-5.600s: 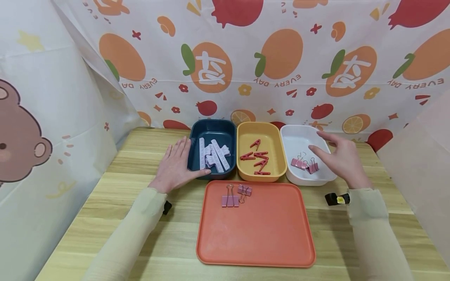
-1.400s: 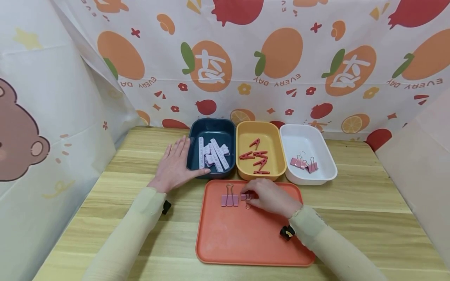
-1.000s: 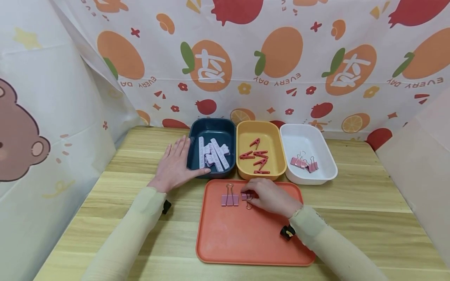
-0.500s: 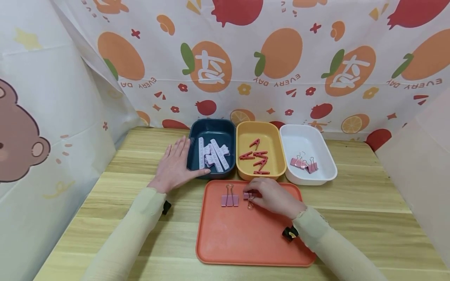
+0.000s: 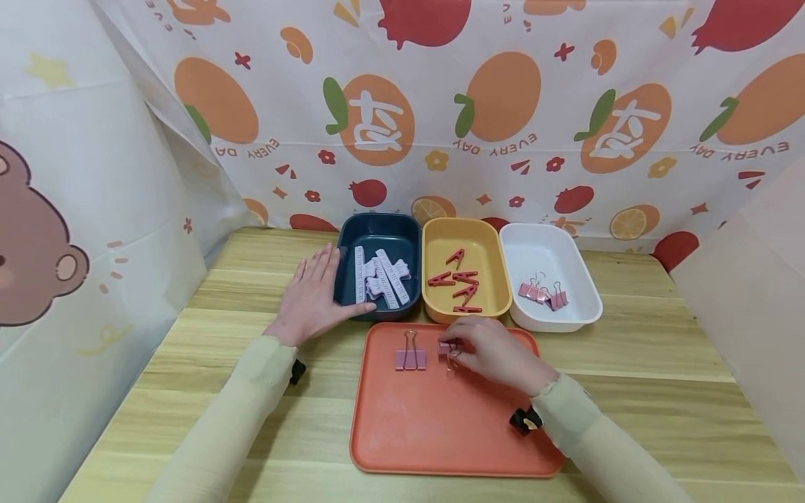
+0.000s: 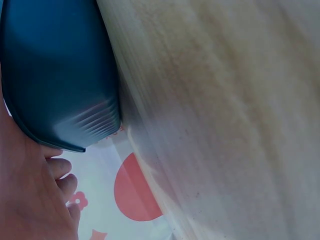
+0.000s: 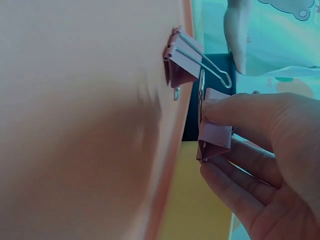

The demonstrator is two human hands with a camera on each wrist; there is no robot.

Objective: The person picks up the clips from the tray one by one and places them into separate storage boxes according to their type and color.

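My right hand pinches a pink binder clip between thumb and fingers, over the upper part of the orange tray. In the right wrist view, the thumb lies across the held binder clip, whose wire handles stick out. Left of it, a second pink binder clip lies on the tray, handles toward the bins. My left hand has its fingers extended along the left side of the dark blue bin, with the thumb at its front rim. The left wrist view shows that hand against the bin's wall.
Lilac ruler-edged clips lie in the blue bin. Beside it, the yellow bin holds several small red clips. At the right, a white bin contains pink binder clips. A printed cloth hangs behind the wooden table.
My right hand came from over the white bin to the tray and took hold of the smaller binder clip. Lately it has shifted slightly right with the clip. The left hand stays put.
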